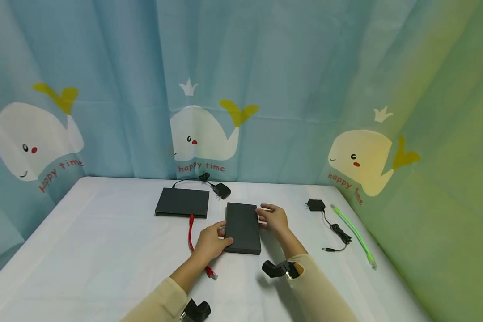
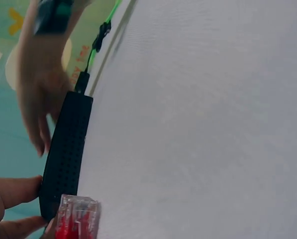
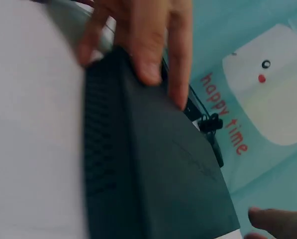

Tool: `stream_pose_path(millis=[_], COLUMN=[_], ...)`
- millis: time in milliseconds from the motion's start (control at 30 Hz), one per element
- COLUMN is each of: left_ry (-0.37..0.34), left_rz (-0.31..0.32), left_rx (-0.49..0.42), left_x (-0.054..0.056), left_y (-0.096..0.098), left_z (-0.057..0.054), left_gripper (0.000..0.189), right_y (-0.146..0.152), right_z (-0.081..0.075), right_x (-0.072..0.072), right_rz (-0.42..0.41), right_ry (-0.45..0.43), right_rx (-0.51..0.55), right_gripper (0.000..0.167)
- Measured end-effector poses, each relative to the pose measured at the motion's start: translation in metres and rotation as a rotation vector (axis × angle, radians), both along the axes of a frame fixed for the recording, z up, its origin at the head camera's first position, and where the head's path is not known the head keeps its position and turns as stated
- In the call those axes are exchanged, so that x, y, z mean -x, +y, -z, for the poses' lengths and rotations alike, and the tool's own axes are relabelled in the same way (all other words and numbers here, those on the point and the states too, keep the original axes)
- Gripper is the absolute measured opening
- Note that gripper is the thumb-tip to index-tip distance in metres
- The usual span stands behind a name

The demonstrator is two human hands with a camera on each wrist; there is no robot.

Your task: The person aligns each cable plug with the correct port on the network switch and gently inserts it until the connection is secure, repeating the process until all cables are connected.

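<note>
A flat black box with vent holes along its side, which looks like a network switch point(image 1: 243, 229), is in the middle of the head view. My left hand point(image 1: 209, 243) grips its near left edge, thumb on top. In the right wrist view the left hand's fingers point(image 3: 152, 45) clasp the switch. Beside the far right edge is my right hand point(image 1: 275, 218), its fingers loosely extended. The right wrist view shows a gap between the right fingertips point(image 3: 275, 219) and the switch. Near the left hand lies a red network cable point(image 1: 190, 235) with a clear plug point(image 2: 81, 214).
A second black box point(image 1: 182, 201) lies at the back left, with the red cable at its front edge and a power adapter point(image 1: 222, 191) beside it. On the right are another adapter point(image 1: 315, 205) with a bundled cord and a green network cable point(image 1: 354, 232). A curtain hangs behind.
</note>
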State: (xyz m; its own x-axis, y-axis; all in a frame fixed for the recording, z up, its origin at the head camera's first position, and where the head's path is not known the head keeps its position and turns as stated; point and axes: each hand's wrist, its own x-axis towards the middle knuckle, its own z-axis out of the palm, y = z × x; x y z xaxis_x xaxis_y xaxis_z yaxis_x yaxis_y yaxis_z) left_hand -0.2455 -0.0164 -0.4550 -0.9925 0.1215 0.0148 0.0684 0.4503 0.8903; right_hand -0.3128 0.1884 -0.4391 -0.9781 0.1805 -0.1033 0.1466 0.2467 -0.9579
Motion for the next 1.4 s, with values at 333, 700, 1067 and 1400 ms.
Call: stream_pose_path(millis=[333,700,1067,1400], left_ry=[0.014,-0.016,-0.066,0.021], left_rz=[-0.024,-0.047,0.011,-0.008], left_rx=[-0.032,0.028,0.136,0.184], left_x=[-0.001,0.019,0.035,0.029], left_y=[0.003,0.002,-0.002,0.002], left_z=[0.003,-0.002,-0.007,-0.002], left_gripper=[0.055,0.045,0.039,0.039], right_y=[-0.002,0.010,0.028,0.013], right_z=[0.002,-0.004,-0.020,-0.037], right_x=[0.015,0.009,0.016,0.058], right_rz=[-0.091,-0.072,-0.180,-0.521], right_ry=[-0.001,-0.016,-0.078,-0.096], right_rx=[-0.121,-0.088,-0.303,-0.485], right_gripper=[0.038,0.038,0.042,0.043])
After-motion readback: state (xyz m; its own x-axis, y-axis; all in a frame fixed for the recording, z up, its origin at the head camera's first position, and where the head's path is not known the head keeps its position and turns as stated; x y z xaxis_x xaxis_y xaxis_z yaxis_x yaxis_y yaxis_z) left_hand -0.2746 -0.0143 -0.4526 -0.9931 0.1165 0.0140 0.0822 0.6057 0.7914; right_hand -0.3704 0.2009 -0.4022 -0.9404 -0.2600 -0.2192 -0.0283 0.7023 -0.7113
